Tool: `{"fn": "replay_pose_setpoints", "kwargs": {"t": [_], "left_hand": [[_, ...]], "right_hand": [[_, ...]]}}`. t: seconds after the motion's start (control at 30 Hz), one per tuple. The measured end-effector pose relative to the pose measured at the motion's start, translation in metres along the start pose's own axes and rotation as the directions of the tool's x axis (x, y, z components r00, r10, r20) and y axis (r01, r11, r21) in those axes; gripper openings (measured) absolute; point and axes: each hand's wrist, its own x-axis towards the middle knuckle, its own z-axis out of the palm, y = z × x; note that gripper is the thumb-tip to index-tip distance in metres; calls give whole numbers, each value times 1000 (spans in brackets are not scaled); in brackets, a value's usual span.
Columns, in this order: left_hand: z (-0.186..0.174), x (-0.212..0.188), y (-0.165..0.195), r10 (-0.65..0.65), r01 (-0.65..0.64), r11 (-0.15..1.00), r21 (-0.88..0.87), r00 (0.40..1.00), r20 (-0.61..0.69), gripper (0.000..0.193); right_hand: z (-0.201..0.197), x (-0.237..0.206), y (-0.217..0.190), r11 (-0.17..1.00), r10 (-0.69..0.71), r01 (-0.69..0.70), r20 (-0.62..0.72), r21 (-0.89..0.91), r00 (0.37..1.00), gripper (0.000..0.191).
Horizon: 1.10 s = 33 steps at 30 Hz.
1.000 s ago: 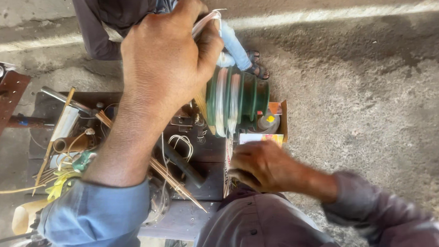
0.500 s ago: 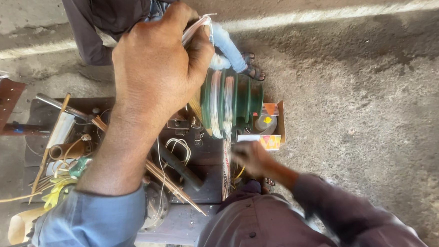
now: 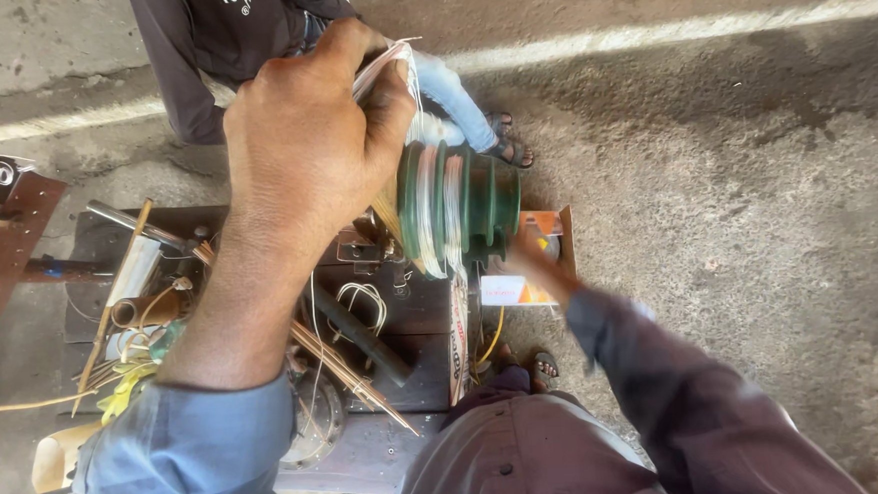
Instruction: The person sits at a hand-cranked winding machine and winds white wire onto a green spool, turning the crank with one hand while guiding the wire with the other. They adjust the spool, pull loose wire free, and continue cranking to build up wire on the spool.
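A green stepped former (image 3: 462,211), wound with pale wire in its grooves, sits on the winding machine at the far edge of the dark worktop (image 3: 402,309). The left hand (image 3: 314,148) is raised just beside it, its grip pressed together on a bunch of thin white wire strands (image 3: 405,78) that run down to the former. The right hand (image 3: 535,262) is blurred below the former, near an orange and white box (image 3: 521,291); whether its grip is spread or pinching cannot be told. On the worktop lie thin wooden sticks (image 3: 340,357), a black rod (image 3: 364,336) and a metal tube (image 3: 132,225). Another person's sandalled foot (image 3: 509,143) rests on the concrete floor (image 3: 738,211) beyond.
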Motion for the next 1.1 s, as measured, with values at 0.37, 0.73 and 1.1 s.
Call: {"fn": "replay_pose_setpoints", "kwargs": {"t": [0.37, 0.73, 1.1], "left_hand": [[-1, -2, 3, -28, 29, 999, -25, 999, 36, 15], [4, -5, -5, -43, 42, 999, 24, 998, 50, 16], [-1, -3, -4, -45, 45, 999, 1, 998, 41, 18]], "right_hand": [[-154, -27, -129, 270, -934, 825, 74, -497, 350, 28], [20, -102, -38, 941, -333, 339, 182, -3, 925, 26], [-122, 43, -123, 802, -592, 552, -179, -229, 786, 28]]}}
